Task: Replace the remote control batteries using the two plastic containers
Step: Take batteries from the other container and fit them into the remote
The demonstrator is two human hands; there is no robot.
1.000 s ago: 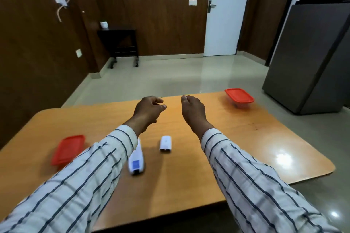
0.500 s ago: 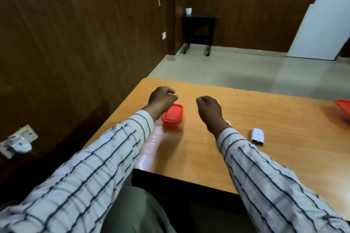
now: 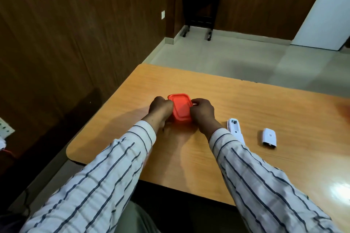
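Both grips hold the red-lidded container [image 3: 180,108]: left hand [image 3: 161,108] and right hand [image 3: 202,112] hide its sides. Right sleeve [image 3: 246,166] covers part of the remote [image 3: 234,128].

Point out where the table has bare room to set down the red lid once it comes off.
Bare wood lies beyond the red-lidded container toward the far edge of the table, and on the near side between the two sleeves. It is crowded to the right: the right hand, the remote and its battery cover sit close together.
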